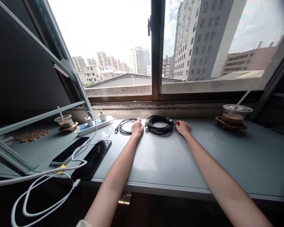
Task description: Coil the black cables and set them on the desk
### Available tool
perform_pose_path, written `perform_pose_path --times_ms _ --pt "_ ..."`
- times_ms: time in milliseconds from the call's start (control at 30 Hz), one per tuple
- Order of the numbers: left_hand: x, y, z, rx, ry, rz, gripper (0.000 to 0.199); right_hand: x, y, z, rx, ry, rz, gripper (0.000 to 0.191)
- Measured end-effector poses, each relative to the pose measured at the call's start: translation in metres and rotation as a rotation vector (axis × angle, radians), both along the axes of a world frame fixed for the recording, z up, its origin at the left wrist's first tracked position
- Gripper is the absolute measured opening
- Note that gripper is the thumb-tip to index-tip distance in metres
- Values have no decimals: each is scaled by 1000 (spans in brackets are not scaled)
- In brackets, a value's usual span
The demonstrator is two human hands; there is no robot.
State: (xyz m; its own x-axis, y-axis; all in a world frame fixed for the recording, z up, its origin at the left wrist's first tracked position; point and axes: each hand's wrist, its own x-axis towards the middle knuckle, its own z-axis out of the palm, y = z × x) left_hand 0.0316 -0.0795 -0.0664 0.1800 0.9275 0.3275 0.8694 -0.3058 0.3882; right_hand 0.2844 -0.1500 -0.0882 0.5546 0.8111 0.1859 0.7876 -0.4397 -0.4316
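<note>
Two coiled black cables lie side by side on the grey desk. The smaller, thinner coil (120,127) is on the left, with a connector at its left end. My left hand (137,128) is closed on its right side, hiding that part of the loop. The larger, thicker coil (160,133) sits between my hands, wound in several turns with connectors at its edge. At its right edge, the fingers of my right hand (183,128) are pinched together on the cable. The exact spot under the fingertips is small and partly hidden.
A white power strip (94,126) with plugs stands left. Two phones (91,162) lie in front of it, crossed by white charging cables (47,171). Drink cups stand at left (64,120) and right (234,117). A metal frame (73,67) rises at left; a window is behind.
</note>
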Motion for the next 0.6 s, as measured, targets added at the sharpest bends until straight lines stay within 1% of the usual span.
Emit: perform_pose_path --times_ms 100,233,600 --pt "2 -5 2 42 1 -40 25 -3 -1 1 -6 -11 7 26" --pt "4 -8 3 89 -11 -36 25 -6 -2 3 -15 -22 18 26" --pt "4 -4 0 94 11 -30 18 -8 -4 7 -39 -11 26 26"
